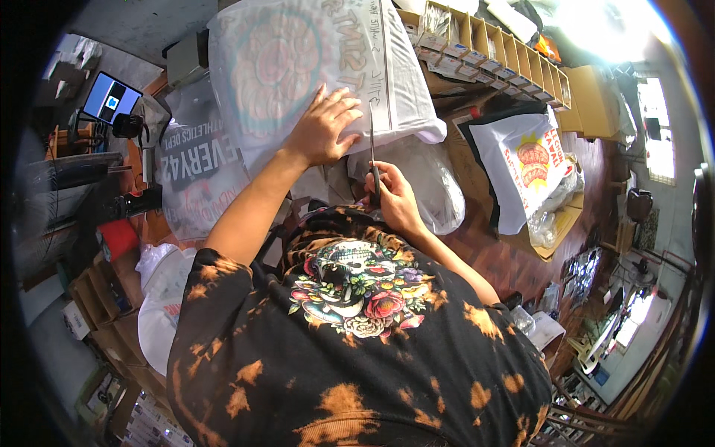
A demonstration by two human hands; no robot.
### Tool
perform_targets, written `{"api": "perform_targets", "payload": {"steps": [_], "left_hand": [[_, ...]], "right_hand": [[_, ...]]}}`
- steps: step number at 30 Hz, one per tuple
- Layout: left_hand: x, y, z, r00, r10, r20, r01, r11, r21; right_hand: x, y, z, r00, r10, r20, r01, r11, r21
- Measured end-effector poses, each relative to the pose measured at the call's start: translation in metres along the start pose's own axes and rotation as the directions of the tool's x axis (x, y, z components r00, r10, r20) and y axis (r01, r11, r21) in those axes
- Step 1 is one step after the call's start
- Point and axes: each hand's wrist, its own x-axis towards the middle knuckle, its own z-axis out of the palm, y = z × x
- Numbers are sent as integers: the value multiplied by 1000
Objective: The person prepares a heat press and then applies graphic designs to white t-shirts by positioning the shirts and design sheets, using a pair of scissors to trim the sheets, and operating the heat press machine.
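Observation:
A translucent film sheet (246,127) with a faint round print and reversed lettering lies spread on the work surface in front of me. White material (413,108) shows at its right side. My left hand (324,128) rests flat on the film, fingers apart. Just to its right, my right hand (396,200) grips a pair of scissors (374,175) by the handles. Their blades point away from me, over the film near the straight line along its right margin. Whether the blades are parted or cutting cannot be made out.
Clear plastic (436,190) bulges below the sheet. Printed film (197,160) hangs at the left, near a lit screen (112,98). A divided cardboard rack (484,52) stands at the back right. Beyond my right arm, a white printed shirt (514,160) lies over a cardboard box (572,216).

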Motion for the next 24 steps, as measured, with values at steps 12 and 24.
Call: {"api": "perform_targets", "payload": {"steps": [12,24], "left_hand": [[0,2,15,988,83,-127,-85,996,-7],[2,10,13,981,103,-167,-104,995,2]], "right_hand": [[-6,-17,7,997,72,-32,-71,997,37],[2,-26,12,994,51,-94,-56,997,-53]]}}
